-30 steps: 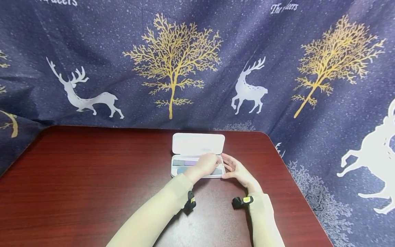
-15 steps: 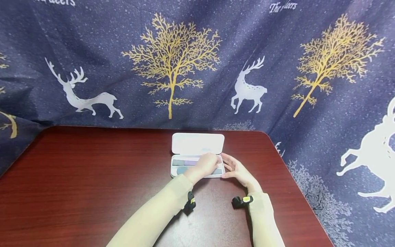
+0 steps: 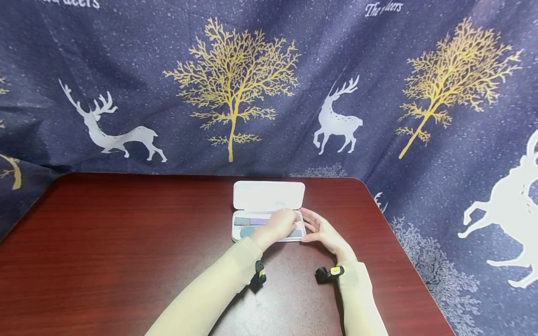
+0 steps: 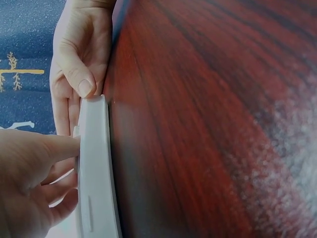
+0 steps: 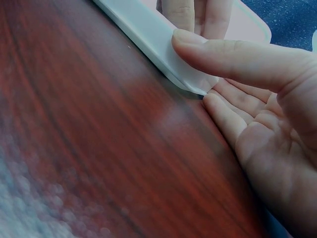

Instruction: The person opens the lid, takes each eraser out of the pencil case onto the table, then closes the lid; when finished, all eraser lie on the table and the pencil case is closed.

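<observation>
A white hinged case (image 3: 237, 234) lies on the table with its lid (image 3: 269, 195) raised at the back. In its lower half are flat pieces: a grey-green one (image 3: 242, 221), a purple one (image 3: 258, 221) and a blue one (image 3: 246, 232). My left hand (image 3: 278, 224) reaches into the case's right part, fingers pointing down behind the front wall (image 4: 94, 163); I cannot tell whether they hold a piece. At the right end, my right hand (image 3: 324, 234) steadies the case, thumb (image 5: 190, 42) over the front corner and fingers along the end.
The reddish-brown wooden table (image 3: 126, 242) extends widely to the left of the case. Its right edge runs close beyond the right forearm. Behind it hangs a dark blue cloth (image 3: 269, 154) printed with deer and trees. Both wrists wear small black cameras (image 3: 323, 275).
</observation>
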